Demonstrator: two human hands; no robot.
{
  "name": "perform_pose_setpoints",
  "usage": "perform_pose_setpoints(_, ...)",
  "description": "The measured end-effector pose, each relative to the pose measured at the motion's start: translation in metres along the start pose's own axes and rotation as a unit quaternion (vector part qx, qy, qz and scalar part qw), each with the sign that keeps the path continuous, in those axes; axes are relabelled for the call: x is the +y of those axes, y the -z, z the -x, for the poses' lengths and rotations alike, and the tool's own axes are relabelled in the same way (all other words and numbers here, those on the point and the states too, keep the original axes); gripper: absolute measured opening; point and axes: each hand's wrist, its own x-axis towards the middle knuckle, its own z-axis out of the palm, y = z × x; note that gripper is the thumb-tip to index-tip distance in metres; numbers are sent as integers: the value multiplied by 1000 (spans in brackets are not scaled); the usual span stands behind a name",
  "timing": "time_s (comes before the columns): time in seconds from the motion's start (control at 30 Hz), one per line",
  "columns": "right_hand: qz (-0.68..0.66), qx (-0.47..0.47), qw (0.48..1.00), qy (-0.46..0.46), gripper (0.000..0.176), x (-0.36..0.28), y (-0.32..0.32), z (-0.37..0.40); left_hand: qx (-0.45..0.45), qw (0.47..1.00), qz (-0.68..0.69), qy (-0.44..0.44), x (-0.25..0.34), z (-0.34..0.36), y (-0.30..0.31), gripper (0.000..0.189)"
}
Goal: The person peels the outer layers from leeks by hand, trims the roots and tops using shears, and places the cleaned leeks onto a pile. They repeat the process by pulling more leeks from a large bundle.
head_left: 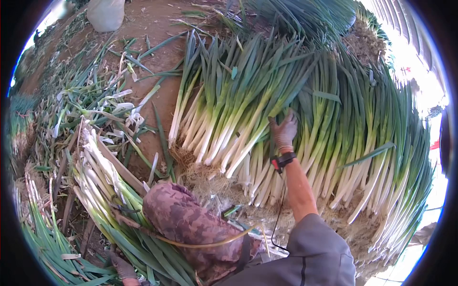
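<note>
Long green onions (238,100) with white stalks and roots lie side by side across the middle and right. My right hand (285,131), in a thin glove with a black and red band at the wrist, reaches onto them, thumb and fingers apart, touching the green stalks. At the lower left, my left hand (123,268), in a dark glove, is partly visible beside the leaves of another bundle of green onions (102,178). Its fingers are too hidden among the leaves to make out.
My camouflage-covered knee (191,219) is at the bottom centre, with a thin yellow tube (210,245) across it. Trimmed leaves (71,100) litter the brown soil on the left. A pale bag (106,15) stands at the top left. More onions (52,238) lie lower left.
</note>
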Motion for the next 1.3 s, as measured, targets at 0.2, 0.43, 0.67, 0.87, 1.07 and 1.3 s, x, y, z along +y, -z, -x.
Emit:
perform_pose_setpoints(0.2,52,-54,996,-40,125,15,-107,-47,-102,740,-585,-317,17,1,23,44)
perform_pose_setpoints(0.43,82,-172,977,-100,130,-54,-149,-61,-34,882,-459,-105,12,3,4,40)
perform_pose_setpoints(0.67,92,-203,971,-82,126,-58,-162,-80,-18,896,-437,-76,7,-15,-4,36)
perform_pose_setpoints(0.87,87,-277,955,-66,128,-49,-141,-90,-29,908,-408,-94,2,-21,9,33)
perform_pose_setpoints(1.07,-50,-307,949,-44,99,-39,-74,-2,-61,914,-380,-126,-3,-36,15,32)
perform_pose_setpoints(1.3,-259,-361,892,-85,68,-87,-6,149,-152,928,-303,-154,-9,-49,30,38)
